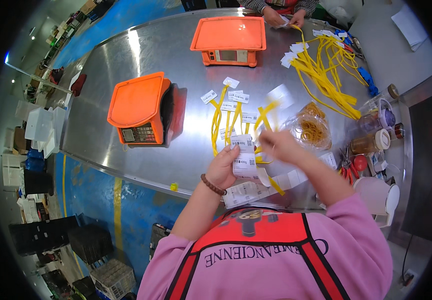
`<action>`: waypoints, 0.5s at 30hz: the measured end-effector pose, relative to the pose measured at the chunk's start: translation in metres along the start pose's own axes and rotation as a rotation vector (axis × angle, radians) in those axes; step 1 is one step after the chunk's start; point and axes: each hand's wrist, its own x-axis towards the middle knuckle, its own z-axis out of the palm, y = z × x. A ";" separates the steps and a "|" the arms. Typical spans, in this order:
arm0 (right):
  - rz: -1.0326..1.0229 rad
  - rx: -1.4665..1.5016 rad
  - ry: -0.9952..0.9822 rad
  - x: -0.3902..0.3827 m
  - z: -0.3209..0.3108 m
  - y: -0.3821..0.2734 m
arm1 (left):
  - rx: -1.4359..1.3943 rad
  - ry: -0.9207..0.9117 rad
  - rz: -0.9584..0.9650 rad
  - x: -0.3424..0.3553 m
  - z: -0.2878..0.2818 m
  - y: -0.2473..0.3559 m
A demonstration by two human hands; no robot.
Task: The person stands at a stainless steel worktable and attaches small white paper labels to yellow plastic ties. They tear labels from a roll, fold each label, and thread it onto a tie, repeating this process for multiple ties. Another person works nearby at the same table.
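My left hand (222, 169) is closed round a strip of white printed labels (246, 159) near the table's front edge. More of the strip trails down in folds (248, 194) beside my wrist. Just to the right, my right hand (278, 146) is smeared by motion, so its fingers do not show clearly. A blurred yellow strap (267, 115) and a blurred white tag (281, 96) are beyond it. Another yellow strap end (276, 186) pokes out under the labels. Past my hands, several yellow straps with white tags (228, 107) lie on the metal table.
Two orange scales (137, 107) (229, 40) stand left and at the back. A bag of rubber bands (312, 127) lies right of my hands. Farther right are a yellow strap pile (321, 77), jars (368, 144) and red-handled pliers (346, 167). A co-worker's hands (285, 19) hold a tagged strap.
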 end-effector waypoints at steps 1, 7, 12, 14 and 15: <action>-0.048 0.058 -0.041 -0.019 0.019 -0.016 | -0.009 -0.054 -0.011 0.002 -0.003 0.002; 0.121 0.503 -0.457 -0.060 0.041 -0.044 | 0.214 -0.112 0.059 -0.021 -0.008 0.016; 0.245 1.545 -0.071 -0.034 0.034 -0.050 | 0.439 -0.378 -0.097 -0.043 0.009 0.023; 0.187 1.629 0.015 -0.023 0.027 -0.065 | 0.474 -0.371 -0.116 -0.044 0.012 0.021; 0.214 1.497 0.070 -0.022 0.024 -0.070 | 0.507 -0.343 -0.122 -0.045 0.015 0.021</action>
